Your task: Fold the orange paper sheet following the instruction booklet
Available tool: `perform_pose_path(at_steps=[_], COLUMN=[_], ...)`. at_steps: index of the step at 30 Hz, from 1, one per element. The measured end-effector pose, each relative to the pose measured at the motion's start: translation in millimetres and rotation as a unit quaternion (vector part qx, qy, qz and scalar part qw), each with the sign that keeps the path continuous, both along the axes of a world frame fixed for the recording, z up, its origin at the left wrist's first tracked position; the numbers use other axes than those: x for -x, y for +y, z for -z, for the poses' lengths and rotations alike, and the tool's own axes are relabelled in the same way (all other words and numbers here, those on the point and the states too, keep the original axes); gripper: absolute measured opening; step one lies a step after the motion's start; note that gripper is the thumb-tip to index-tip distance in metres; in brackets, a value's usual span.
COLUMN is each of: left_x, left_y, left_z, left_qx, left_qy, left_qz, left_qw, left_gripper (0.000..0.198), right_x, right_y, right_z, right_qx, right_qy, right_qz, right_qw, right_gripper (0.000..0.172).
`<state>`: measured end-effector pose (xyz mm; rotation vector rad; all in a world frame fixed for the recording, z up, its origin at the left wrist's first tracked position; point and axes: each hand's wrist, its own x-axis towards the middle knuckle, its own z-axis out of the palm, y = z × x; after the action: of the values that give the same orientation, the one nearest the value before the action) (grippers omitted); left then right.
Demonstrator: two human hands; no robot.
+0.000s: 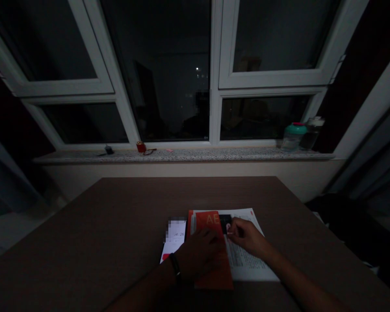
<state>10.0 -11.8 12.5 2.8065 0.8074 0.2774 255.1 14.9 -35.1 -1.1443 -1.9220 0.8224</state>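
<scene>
An open book with printed white pages [247, 271] lies on the table, its orange cover or flap [214, 277] folded over the left part and marked with large letters "AE". My left hand [199, 253], with a dark band at the wrist, rests on the orange cover, palm down and fingers laid across it. Over the right page, my right hand [245, 234] has thumb and fingers pinched together beside a black patch [225, 220] with a small pale figure. What the pinch holds, if anything, is too dark to make out. A lit phone [174, 242] lies left of the book, partly behind my left forearm.
The brown table [133, 203] reaches to a wall below a granite sill [188, 154]. On the sill stand a green-lidded bottle [294, 136], another clear bottle [312, 132], a small red object [141, 147] and a small dark bottle [108, 149]. The room is dim.
</scene>
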Motion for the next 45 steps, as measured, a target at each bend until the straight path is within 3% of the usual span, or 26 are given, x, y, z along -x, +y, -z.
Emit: perform_pose_path(at_steps=[7,13,23,36,45], left_x=[-1.0,-1.0,-0.9,0.3,0.3], left_y=[2.4,1.9,3.4,6.3,4.0], left_z=[6.6,7.4,7.2,12.9,10.2], left_qx=[-0.002,-0.003,0.006,0.007,0.008], left_qy=[0.0,-0.004,-0.006,-0.028,-0.032], left_qz=[0.011,0.004,0.013,0.014,0.005], left_qw=[1.0,1.0,1.0,0.999,0.999], left_gripper=[0.043,0.044,0.038,0.042,0.042], right_x=[4.9,7.4,8.7,21.2,16.6], right_y=[-2.4,-3.2,-5.4,6.9,2.8], right_z=[-3.6,-1.7,-6.6,-5.4,-3.6], right_qx=[0.065,0.059,0.033,-0.034,0.022], right_qy=[0.03,0.037,-0.007,-0.039,-0.009], right_qz=[-0.001,-0.001,-0.039,0.047,-0.04], right_qw=[0.997,0.998,0.999,0.998,0.999], right_gripper=[0.011,0.023,0.019,0.016,0.022])
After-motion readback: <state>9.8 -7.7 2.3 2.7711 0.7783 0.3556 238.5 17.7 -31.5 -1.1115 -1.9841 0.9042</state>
